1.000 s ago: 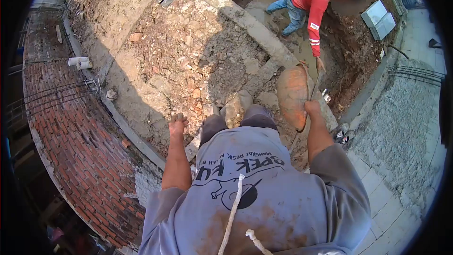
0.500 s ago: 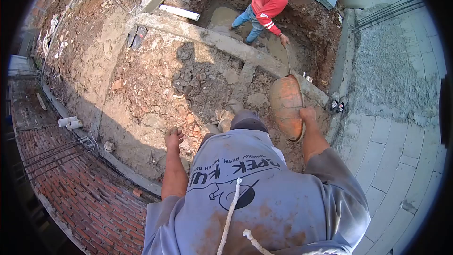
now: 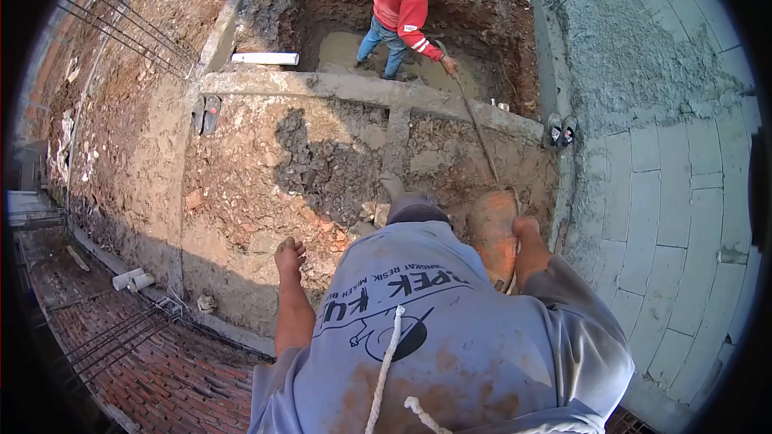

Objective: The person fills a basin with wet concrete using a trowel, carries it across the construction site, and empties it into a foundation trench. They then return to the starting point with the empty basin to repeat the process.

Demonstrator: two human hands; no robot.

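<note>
Right hand [image 3: 527,227] clamped on the orange tub [image 3: 492,231], left hand [image 3: 290,256] apart, half-open; muddy ground [image 3: 229,185] between brickwork [image 3: 173,370] lower left and grey blocks [image 3: 675,209] right.

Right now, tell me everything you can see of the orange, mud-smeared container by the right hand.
The orange, mud-smeared container has a rounded outer side, dulled by grey-brown mud toward its upper part; the material is unclear. It is tipped on its side beside the wearer's grey shirt, which hides part of it. The right hand grips its rim. A long, thin brown line, like rope, runs from near its top to the co-worker's hand. Its inside is hidden.
</note>
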